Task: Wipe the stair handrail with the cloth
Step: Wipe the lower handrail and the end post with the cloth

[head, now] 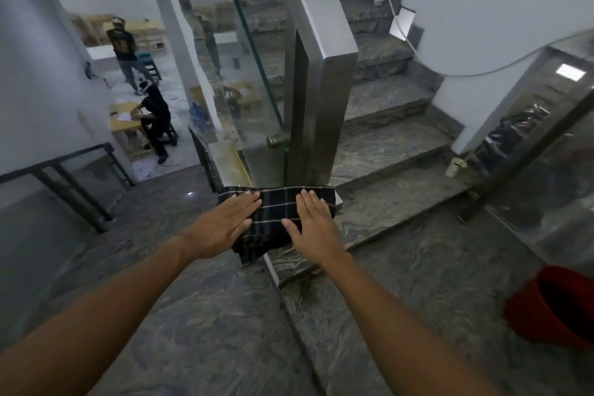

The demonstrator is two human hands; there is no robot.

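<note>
Both hands lie flat and open, palms down, on a dark plaid cloth (279,219) spread over the edge of the lowest step (369,219), right at the foot of the steel post (316,112); the left hand (221,225) presses its left part and the right hand (316,228) its right, and neither grips it. The cloth's long axis runs left to right across the view, with a corner hanging off the step's near end. To do this step well, I judge the cloth should be gathered into a firm pad in one hand before it goes to the metal. The stair handrail (308,0) is a square steel bar whose long axis climbs up and away from the post top, so strokes should follow that line.
</note>
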